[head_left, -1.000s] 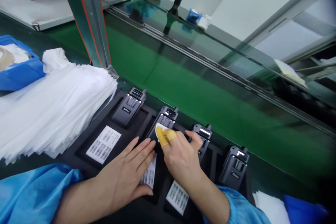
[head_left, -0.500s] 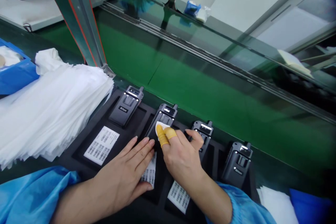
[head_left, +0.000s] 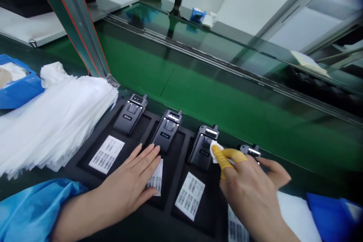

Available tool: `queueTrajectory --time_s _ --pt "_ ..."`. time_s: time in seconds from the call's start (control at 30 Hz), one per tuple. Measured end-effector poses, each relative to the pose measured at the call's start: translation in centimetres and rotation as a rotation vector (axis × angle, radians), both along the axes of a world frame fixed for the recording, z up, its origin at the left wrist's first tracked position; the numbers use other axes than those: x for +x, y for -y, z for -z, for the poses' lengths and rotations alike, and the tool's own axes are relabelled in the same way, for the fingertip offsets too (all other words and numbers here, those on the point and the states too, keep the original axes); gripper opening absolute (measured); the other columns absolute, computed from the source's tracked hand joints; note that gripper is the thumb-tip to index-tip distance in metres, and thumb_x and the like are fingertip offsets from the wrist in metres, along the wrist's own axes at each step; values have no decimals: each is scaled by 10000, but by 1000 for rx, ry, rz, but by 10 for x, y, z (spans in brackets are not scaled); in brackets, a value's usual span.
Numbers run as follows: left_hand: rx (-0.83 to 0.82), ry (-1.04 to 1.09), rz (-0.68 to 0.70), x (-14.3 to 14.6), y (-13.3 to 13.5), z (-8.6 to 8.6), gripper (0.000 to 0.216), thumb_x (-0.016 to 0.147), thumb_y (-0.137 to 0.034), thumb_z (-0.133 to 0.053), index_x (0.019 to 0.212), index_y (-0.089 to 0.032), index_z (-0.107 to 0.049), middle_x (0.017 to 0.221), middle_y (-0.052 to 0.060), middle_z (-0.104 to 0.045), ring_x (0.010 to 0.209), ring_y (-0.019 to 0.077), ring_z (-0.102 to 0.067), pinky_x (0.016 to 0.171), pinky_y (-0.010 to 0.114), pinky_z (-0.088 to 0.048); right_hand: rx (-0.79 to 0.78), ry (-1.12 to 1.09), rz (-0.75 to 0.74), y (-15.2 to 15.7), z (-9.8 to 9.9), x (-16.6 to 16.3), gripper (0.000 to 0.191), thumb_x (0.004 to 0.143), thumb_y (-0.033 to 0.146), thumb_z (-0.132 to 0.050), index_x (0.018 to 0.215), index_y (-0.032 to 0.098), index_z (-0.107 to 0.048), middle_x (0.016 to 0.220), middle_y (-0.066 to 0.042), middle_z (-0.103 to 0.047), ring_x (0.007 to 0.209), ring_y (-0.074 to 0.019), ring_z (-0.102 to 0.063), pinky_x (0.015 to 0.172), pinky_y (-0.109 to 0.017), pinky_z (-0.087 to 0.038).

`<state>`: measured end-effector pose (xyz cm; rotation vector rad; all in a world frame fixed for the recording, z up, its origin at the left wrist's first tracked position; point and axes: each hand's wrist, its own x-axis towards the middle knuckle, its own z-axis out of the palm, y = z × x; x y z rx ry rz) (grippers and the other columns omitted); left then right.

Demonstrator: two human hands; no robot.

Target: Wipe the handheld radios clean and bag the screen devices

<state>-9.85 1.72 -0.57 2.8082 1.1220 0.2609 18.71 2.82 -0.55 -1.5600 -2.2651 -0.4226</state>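
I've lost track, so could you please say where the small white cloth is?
In the head view, right of centre, the small white cloth is in the right hand, at the right edge of the third device from the left.

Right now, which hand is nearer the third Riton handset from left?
Right. Right hand is at the right edge of the third handset; left hand farther left, by the second handset.
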Motion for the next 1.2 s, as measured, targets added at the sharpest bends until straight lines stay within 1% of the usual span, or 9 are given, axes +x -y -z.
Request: queueTrajectory --time_s 0.1,0.23,0.33,0.43,0.5,0.63,0.8,1.03,1.2 --pt "29 24 45 14 8 -8 458 899 -317 -494 1301 -97 -483 1384 140 -480 1321 262 -377 1131 463 -200 1 -9 40 9 1 20 233 797 76 -441 645 214 -551 670 -7 -504 683 -164 -454 765 -346 -311" --pt "48 44 152 42 14 -16 428 901 -351 -486 1238 -93 -542 1329 117 -543 1261 237 -462 1139 418 -178 19 -13 104 18 6 15 266 745 0 -429 624 202 -554 710 -3 -543 683 -141 -461 842 -362 -282" --pt "0 52 198 64 10 -14 443 913 -402 -471 1239 -111 -543 1335 94 -542 1265 230 -456 1131 413 -197 29 21 33 17 6 3 279 747 0 -430 726 201 -623 786 -11 -586 720 -143 -471 866 -375 -268" --pt "-23 37 185 81 4 -3 509 904 -459 -474 1268 -106 -517 1365 117 -507 1301 244 -409 1120 425 -216 52 77 -80 10 4 -9 276 781 32 -439 851 188 -657 841 -28 -601 745 -149 -474 891 -392 -247" --pt "-21 20 155 88 2 6 544 894 -478 -481 1278 -93 -508 1375 135 -490 1315 254 -388 1115 431 -225 67 87 -133 4 4 -15 247 789 45 -448 788 181 -654 810 -31 -595 745 -153 -470 900 -394 -238" --pt "-28 0 133 92 2 14 553 900 -482 -462 1280 -82 -506 1381 155 -477 1329 258 -365 1116 435 -223 79 100 -149 1 7 -16 282 777 34 -434 597 190 -585 727 -25 -566 725 -159 -453 907 -401 -225" --pt "-8 9 153 90 3 14 518 904 -445 -472 1259 -70 -526 1401 164 -446 1327 269 -367 1119 427 -214 47 122 -87 7 6 -9 291 747 5 -429 572 191 -568 670 -18 -524 706 -158 -442 915 -415 -221" --pt "1 9 149 91 2 14 525 905 -441 -467 1281 -77 -504 1389 143 -468 1311 262 -395 1103 417 -258 93 90 -130 -1 8 -23 259 772 50 -435 614 193 -583 710 -27 -541 743 -172 -449 899 -408 -221" --pt "10 0 152 92 2 12 495 908 -425 -463 1258 -81 -528 1405 146 -446 1318 267 -383 1101 421 -273 100 111 -85 9 12 -9 265 732 5 -442 575 193 -546 668 -14 -516 724 -162 -450 909 -403 -226"
